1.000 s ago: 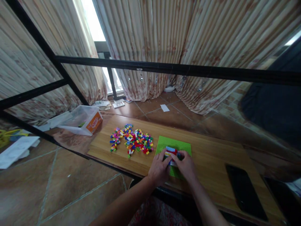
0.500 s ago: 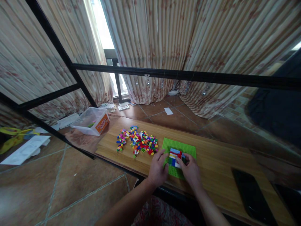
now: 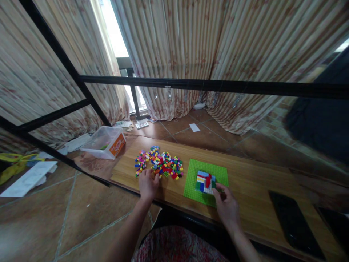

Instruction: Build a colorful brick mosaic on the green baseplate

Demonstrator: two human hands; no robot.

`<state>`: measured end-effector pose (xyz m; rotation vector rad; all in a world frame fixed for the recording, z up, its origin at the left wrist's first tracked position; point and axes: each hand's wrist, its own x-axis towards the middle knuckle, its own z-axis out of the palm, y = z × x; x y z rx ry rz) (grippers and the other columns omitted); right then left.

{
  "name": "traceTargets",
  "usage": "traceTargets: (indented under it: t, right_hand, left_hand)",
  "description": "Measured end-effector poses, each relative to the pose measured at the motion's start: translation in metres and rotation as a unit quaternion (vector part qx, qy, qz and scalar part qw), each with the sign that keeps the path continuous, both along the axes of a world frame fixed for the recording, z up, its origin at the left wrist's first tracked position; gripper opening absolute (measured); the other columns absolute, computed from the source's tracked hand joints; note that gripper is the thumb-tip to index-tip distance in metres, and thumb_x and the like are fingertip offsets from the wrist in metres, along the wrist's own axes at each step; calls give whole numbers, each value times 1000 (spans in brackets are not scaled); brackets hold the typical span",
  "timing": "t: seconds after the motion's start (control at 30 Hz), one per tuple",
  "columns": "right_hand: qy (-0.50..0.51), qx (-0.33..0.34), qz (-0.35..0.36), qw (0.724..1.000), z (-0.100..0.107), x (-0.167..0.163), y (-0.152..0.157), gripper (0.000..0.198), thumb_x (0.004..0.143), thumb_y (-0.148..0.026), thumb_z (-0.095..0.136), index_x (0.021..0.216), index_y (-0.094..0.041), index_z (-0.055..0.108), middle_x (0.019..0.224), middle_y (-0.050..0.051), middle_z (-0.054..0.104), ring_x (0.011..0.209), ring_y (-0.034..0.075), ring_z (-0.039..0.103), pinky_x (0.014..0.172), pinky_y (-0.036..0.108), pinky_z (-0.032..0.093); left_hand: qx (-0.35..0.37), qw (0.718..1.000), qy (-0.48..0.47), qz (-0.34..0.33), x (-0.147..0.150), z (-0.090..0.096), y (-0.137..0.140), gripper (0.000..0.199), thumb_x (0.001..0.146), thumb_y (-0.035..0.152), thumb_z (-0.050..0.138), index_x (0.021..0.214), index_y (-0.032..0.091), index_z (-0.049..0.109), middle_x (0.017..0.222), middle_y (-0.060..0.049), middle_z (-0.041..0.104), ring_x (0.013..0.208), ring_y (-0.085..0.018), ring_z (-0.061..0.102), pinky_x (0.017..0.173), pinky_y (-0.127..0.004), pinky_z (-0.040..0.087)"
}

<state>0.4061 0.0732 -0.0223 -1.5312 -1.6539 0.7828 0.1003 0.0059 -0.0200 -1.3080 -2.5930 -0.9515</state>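
Note:
A flat, many-coloured block of toy bricks (image 3: 202, 179) sits on the green baseplate (image 3: 191, 189), with a red brick (image 3: 208, 180) standing higher on top. My right hand (image 3: 227, 205) is at the block's right edge, thumb and forefinger curved with a gap between them. Whether its tips touch the bricks I cannot tell. Over on the left, my left hand (image 3: 148, 185) reaches the near edge of a heap of loose toy bricks (image 3: 166, 163), thumb apart from the other fingers. Its fingertips are partly hidden among the bricks, and no held brick shows.
A clear plastic box (image 3: 99, 143) with an orange label stands past the left end of the wooden table (image 3: 251, 185). A black phone-like slab (image 3: 293, 220) lies on the right. Behind the table runs a black metal bar (image 3: 191, 83) in front of curtains.
My left hand has gone from beside the brick block to the heap on the left. My right hand has drawn back from the block's top to its right edge, uncovering the red brick.

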Motion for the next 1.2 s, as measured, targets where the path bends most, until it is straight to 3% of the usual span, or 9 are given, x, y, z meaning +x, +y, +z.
traceTargets:
  t: [0.23, 0.37, 0.63, 0.73, 0.8, 0.93, 1.03, 1.2]
  right_hand:
    - [26, 4, -26, 999, 8, 18, -9, 39, 82, -49, 51, 101, -18, 63, 105, 12, 65, 90, 23, 60, 81, 37, 46]
    - [25, -1, -34, 999, 11, 23, -10, 36, 83, -47, 51, 100, -18, 64, 104, 11, 65, 86, 23, 61, 81, 38, 46]
    - [45, 9, -25, 999, 16, 17, -10, 33, 84, -46, 51, 97, -19, 65, 102, 10, 65, 92, 24, 61, 83, 38, 47]
    - [47, 9, -12, 999, 21, 12, -12, 31, 85, -44, 49, 97, -20, 65, 101, 10, 65, 92, 24, 61, 83, 38, 48]
    - [56, 8, 23, 998, 25, 6, -14, 28, 86, -41, 48, 98, -22, 65, 101, 8, 65, 93, 23, 61, 84, 37, 48]
    - [69, -3, 133, 989, 35, -8, -19, 29, 88, -34, 48, 110, -26, 63, 107, 5, 65, 97, 20, 61, 85, 34, 49]
    - [68, -6, 181, 981, 39, -11, -21, 30, 88, -30, 48, 115, -28, 62, 111, 4, 64, 101, 19, 60, 89, 33, 48]
    - [65, 8, 155, 986, 36, 1, -12, 24, 89, -30, 49, 105, -26, 66, 104, 5, 67, 98, 19, 62, 87, 33, 49]
  left_hand:
    - [-41, 998, 47, -25, -3, 2, 11, 23, 83, 34, 54, 95, 17, 65, 95, -10, 61, 92, -26, 58, 83, -37, 47]
    - [-43, 995, 61, -64, -6, 0, 12, 22, 87, 32, 47, 92, 18, 64, 93, -9, 61, 90, -25, 58, 81, -36, 47]
    - [60, 995, 35, -67, 4, 7, 9, 20, 88, 32, 46, 94, 17, 59, 113, -14, 54, 108, -28, 54, 90, -41, 47]
    - [60, 992, -35, -106, 28, 18, 8, 21, 88, 32, 45, 97, 19, 58, 103, -10, 60, 96, -25, 60, 80, -38, 51]
    - [36, 977, -103, -183, 52, 24, 7, 19, 88, 32, 46, 97, 20, 58, 91, -6, 64, 84, -21, 62, 74, -34, 52]
    - [13, 919, -193, -343, 105, 34, 12, 16, 87, 25, 49, 94, 21, 62, 91, -4, 67, 86, -18, 64, 78, -31, 52]
    - [6, 889, -231, -396, 133, 41, 21, 18, 85, 18, 50, 96, 22, 64, 92, -3, 69, 88, -17, 64, 82, -29, 52]
    - [13, 850, -284, -443, 151, 47, 37, 19, 86, 18, 49, 99, 21, 62, 97, -4, 69, 91, -16, 65, 84, -29, 52]
